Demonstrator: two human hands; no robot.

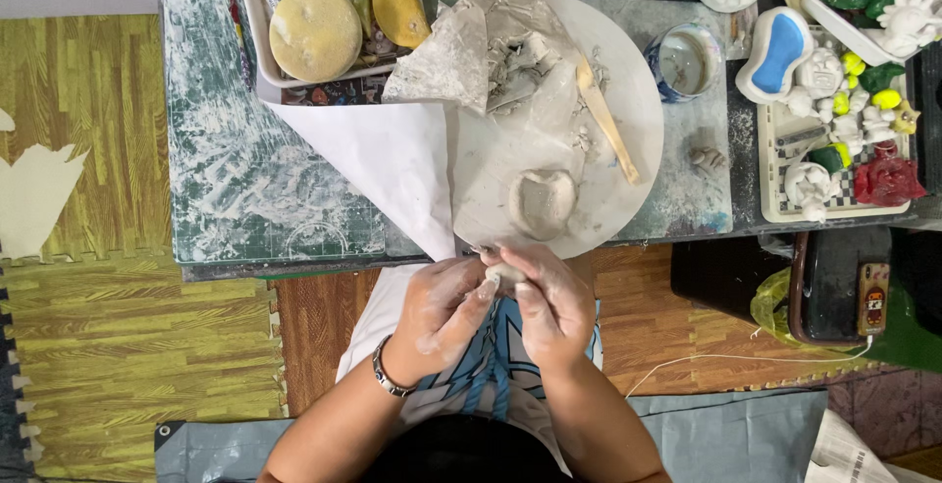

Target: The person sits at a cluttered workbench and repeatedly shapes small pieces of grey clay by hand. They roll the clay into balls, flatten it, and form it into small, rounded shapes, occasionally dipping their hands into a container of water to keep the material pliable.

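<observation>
Left hand (439, 311) w/ the bracelet (385, 373) is curled round a small clay lump (503, 274), fingers closed on it. Right hand (551, 301) pinches the same lump from the other side, so both are gripping it, held just off the table's near edge, below the round board (628, 90).

Imo the way to do this bit well is to keep the pressure even from both sides, turn the lump a little between pinches, thumbs doing the shaping, and not squeeze it thin. Clay dust all over both hands, so the grip looks dry enough.

On the board: a heart-ish clay piece (542, 202), scraps, a wooden tool (608, 122).

Hard to see — the lump is mostly buried under fingers, can't tell its shape. Figures (834, 130) at the right edge are partly cut off.
</observation>
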